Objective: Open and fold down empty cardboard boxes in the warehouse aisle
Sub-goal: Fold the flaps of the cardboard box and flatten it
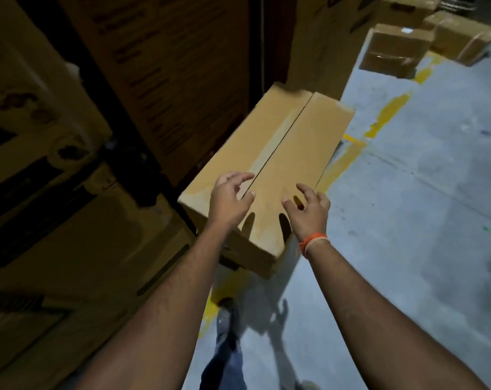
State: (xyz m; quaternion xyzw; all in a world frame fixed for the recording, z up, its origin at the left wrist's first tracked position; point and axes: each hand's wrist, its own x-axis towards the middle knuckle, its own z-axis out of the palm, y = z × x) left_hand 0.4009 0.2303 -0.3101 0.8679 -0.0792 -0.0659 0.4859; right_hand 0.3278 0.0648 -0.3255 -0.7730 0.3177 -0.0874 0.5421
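A long brown cardboard box [269, 153] stands in the aisle in front of me, its two top flaps closed along a dark centre seam with a strip of tape. My left hand [228, 199] hovers over the near end of the left flap, fingers spread and curled, holding nothing. My right hand [309, 211], with an orange band on the wrist, hovers over the near end of the right flap, fingers apart. Both hands cast shadows on the box top, so they are just above it.
Tall stacked cartons [69, 164] form a dark wall on the left. More sealed boxes [399, 49] sit on the floor at the back right. The grey concrete floor [421, 192] carries a worn yellow line [387, 114]. My leg and shoe [227, 313] are below the box.
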